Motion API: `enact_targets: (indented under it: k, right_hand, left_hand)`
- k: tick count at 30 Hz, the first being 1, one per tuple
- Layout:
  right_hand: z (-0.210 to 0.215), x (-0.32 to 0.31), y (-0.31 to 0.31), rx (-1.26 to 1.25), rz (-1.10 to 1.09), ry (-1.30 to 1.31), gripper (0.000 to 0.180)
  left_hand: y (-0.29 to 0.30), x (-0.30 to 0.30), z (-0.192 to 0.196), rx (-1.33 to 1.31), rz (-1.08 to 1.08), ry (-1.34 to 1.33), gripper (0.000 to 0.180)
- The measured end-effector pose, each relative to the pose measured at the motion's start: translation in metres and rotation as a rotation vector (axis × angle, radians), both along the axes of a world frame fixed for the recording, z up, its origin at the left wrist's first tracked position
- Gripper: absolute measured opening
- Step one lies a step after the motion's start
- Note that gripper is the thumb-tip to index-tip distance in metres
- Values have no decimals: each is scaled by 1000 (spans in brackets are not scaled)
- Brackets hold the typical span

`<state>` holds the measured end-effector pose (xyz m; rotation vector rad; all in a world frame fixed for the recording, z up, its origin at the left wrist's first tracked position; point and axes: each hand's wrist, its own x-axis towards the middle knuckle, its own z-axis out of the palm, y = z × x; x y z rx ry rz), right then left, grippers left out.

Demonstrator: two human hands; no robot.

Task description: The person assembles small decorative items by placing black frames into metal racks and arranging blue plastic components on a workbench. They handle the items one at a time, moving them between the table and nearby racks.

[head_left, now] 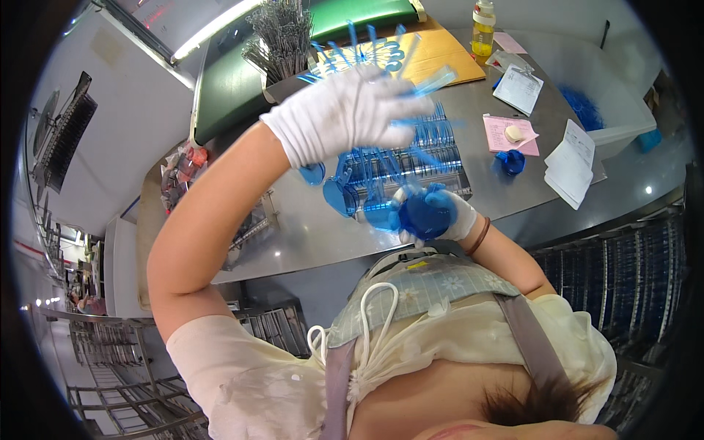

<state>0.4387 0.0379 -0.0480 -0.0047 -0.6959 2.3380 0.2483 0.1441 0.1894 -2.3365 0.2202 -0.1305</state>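
My left hand point(348, 110), in a white glove, reaches over the table with its back up and its fingers curled forward. Thin clear-blue plastic strips point(438, 82) fan out around it, and its palm side is hidden. Several blue round lens-like discs point(341, 196) hang below that hand. Near the table's front edge my right hand point(460, 218), also gloved, grips a darker blue round lens point(425, 215). Beyond the hands a metal rack point(451, 182) holds a row of upright blue pieces; the left hand partly covers it.
A bundle of thin metal rods point(279, 40) stands at the back by a green conveyor belt point(227, 103). Cardboard point(447, 59), a yellow bottle point(482, 29), papers point(570, 165), a blue roll point(510, 162) and a white bin point(623, 121) lie to the right.
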Motion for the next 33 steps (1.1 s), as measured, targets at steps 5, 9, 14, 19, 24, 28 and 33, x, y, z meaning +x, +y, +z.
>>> enact_targets:
  k: [5, 9, 14, 19, 24, 28, 33]
  right_hand:
    - [-1, 11, -5, -26, -221, -15, 67]
    - [9, 19, -9, 47, -278, -55, 69]
    - [12, 18, -12, 59, -245, -1, 66]
    - [13, 16, -14, 92, -216, -18, 66]
    - [17, 14, -13, 122, -218, -30, 66]
    - [17, 12, -12, 118, -195, -11, 66]
    - [13, 10, -14, 117, -183, -1, 67]
  left_hand:
    - [4, -24, 54, -337, 305, -192, 67]
    - [-3, -37, 96, -348, 325, -289, 68]
    - [-26, -41, 117, -274, 286, -394, 66]
    - [-41, -44, 137, -147, 258, -482, 70]
    - [-47, -48, 149, -51, 289, -492, 72]
    - [-47, -52, 153, 69, 363, -496, 75]
    - [-51, -59, 156, 180, 379, -511, 71]
